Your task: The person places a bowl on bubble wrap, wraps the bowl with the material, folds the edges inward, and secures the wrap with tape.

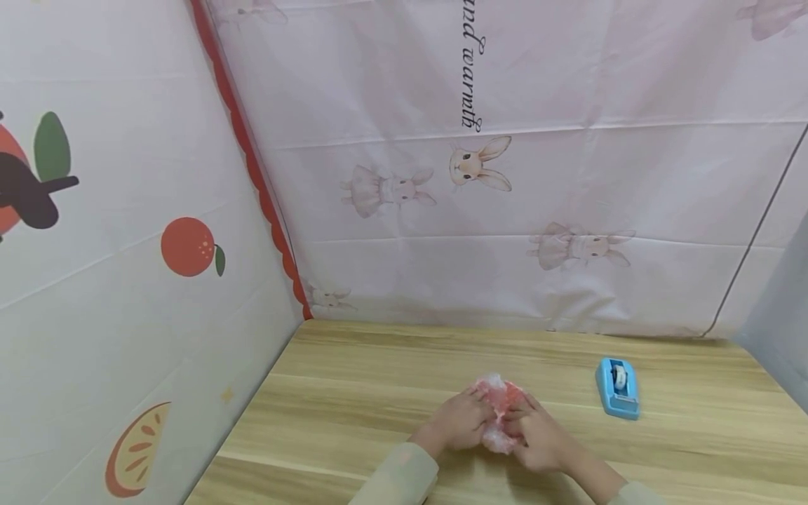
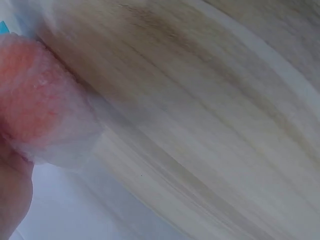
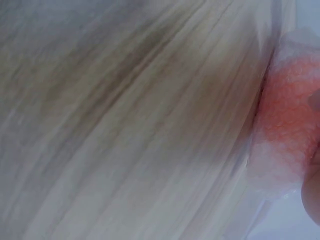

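Note:
A small red bundle wrapped in clear bubble wrap (image 1: 506,397) is held low over the wooden table, between both hands. My left hand (image 1: 463,419) grips its left side, and my right hand (image 1: 538,433) holds the right side with fingers bent over the top. Whitish wrap bunches out at its far and near ends. In the left wrist view the bundle (image 2: 40,97) shows pink-red through the bubbles, with a finger (image 2: 12,192) against it. The right wrist view has the bundle (image 3: 286,107) at its right edge. What is inside the wrap is hidden.
A light-blue tape dispenser (image 1: 617,390) with a roll of tape stands on the table (image 1: 353,379), right of the hands. A fruit-print cloth (image 1: 208,337) hangs at the left, and a rabbit-print cloth (image 1: 404,273) closes off the back edge.

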A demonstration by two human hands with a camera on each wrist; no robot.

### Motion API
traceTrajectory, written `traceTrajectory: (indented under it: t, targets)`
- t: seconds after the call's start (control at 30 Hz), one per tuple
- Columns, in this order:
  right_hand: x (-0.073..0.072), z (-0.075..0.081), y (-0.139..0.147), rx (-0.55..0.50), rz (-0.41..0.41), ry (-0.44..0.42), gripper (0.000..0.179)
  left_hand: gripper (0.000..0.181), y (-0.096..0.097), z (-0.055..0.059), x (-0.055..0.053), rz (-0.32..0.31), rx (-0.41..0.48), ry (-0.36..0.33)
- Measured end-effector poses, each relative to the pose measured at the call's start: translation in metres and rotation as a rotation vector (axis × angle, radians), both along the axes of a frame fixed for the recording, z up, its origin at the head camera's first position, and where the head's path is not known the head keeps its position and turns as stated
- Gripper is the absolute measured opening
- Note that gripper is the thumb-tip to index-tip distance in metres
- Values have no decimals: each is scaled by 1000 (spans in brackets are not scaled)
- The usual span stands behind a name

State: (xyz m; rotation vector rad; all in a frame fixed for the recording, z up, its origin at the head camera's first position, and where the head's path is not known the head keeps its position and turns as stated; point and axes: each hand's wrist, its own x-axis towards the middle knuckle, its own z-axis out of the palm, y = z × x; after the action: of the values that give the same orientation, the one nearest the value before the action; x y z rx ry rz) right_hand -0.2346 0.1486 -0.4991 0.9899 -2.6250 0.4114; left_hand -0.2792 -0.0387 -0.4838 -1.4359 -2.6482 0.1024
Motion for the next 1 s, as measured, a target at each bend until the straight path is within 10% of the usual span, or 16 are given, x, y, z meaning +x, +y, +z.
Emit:
traceTrajectory:
  t: [0.27, 0.7, 1.0]
  targets:
    - [2, -5, -1, -62, -35, 79, 45, 34, -1, -1, 1, 38, 23, -53]
    - [2, -7, 0, -121, 53, 210, 20, 32, -1, -2, 4, 98, 172, -179]
    - [4, -8, 0, -85, 29, 180, 19, 33, -6, -2, 0, -72, 102, -62]
